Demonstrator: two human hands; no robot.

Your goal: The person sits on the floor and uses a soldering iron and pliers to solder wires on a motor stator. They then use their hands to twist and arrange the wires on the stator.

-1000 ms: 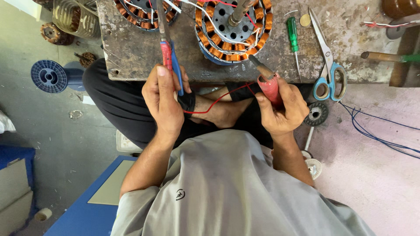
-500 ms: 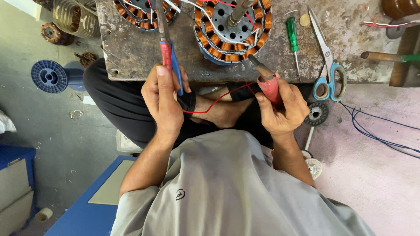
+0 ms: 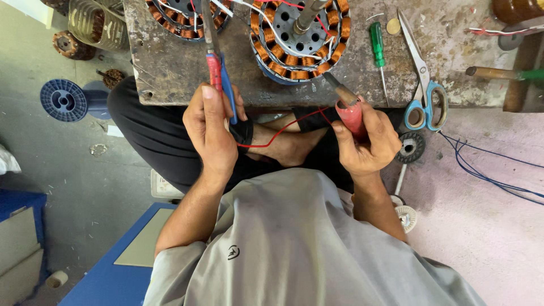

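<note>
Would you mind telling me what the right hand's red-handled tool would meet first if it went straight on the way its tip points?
Most likely the copper-wound stator on the workbench: the right hand aims the red-handled tool up-left at its near rim, though depth is unclear.

Red and blue handles on the pliers (image 3: 218, 73), a red wire (image 3: 283, 129), a red-handled iron (image 3: 350, 113). Copper-orange coils ring the grey motor core (image 3: 299, 35). Green screwdriver (image 3: 377, 42), blue-handled scissors (image 3: 424, 96), a mottled grey-brown worktop (image 3: 170, 68).

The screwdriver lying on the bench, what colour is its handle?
Green. The screwdriver lies on the bench beside the scissors; the head view shows it best.
</note>
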